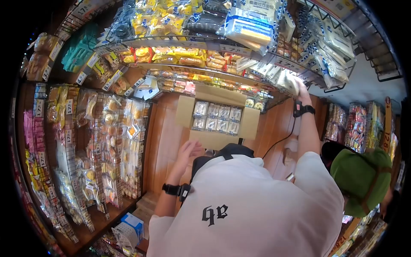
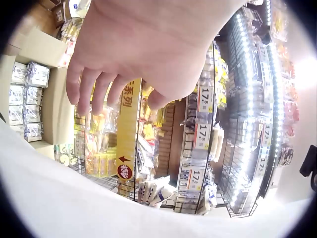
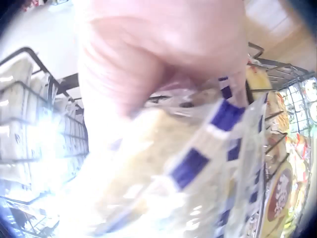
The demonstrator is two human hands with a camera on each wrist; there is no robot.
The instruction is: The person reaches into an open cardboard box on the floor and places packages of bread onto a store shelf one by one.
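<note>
At the right end of the lower shelf, my right hand (image 1: 303,93) grips a clear-wrapped bread pack (image 1: 287,82). Up close in the right wrist view, the pack (image 3: 158,144) has a pale slice inside and blue squares along its seam; the fingertips are partly hidden behind the wrapper. My left hand (image 1: 188,152) hangs beside the near left corner of an open cardboard box (image 1: 184,112), its fingers loosely extended and holding nothing. Inside the box lie several wrapped packs (image 1: 218,118) in two rows.
Wire shelves with price tags (image 1: 235,49) and bagged breads (image 1: 167,19) run across the front. Hanging racks of packaged snacks (image 1: 113,145) line the left. A person in a green cap (image 1: 359,180) is close on the right. A dark cable (image 1: 280,139) trails from the right wrist.
</note>
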